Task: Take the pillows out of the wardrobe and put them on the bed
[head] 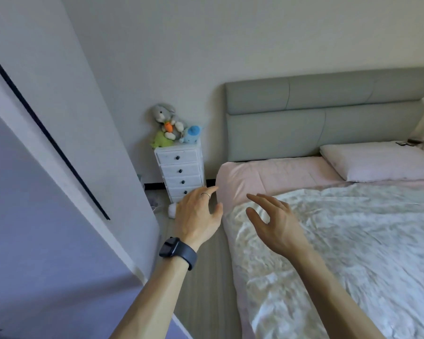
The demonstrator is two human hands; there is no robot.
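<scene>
Both of my hands are up in the middle of the frame with nothing in them. My left hand [196, 214] sits just left of centre, fingers spread and loosely curved, a thin ring on one finger and a dark watch [178, 252] on the wrist below it. My right hand [273, 222] is just beside it to the right, also wide open, palm turned inward and fingers fanned – it hangs over the near corner of the bed [260, 177], and I cannot tell whether it touches the cover.

The bed fills the right half of the frame. A pale pink sheet shows at its upper end, and a white crumpled quilt [353, 241] covers the rest down to the lower right. One pillow [387, 162] in a pale pink case already lies at the right edge of the frame, flat on the sheet and up against the grey-green padded headboard [323, 113].

The wardrobe [59, 167] runs along the left side of the frame – a pale panel with a dark vertical slit down it; I see no inside of it from here.

Between wardrobe and bed, in the centre of the frame, stands a narrow white chest of drawers [181, 171] with dark knobs, against the wall. On top of it sit soft toys [171, 128]: a grey one holding something orange, a green one and a blue one.
</scene>
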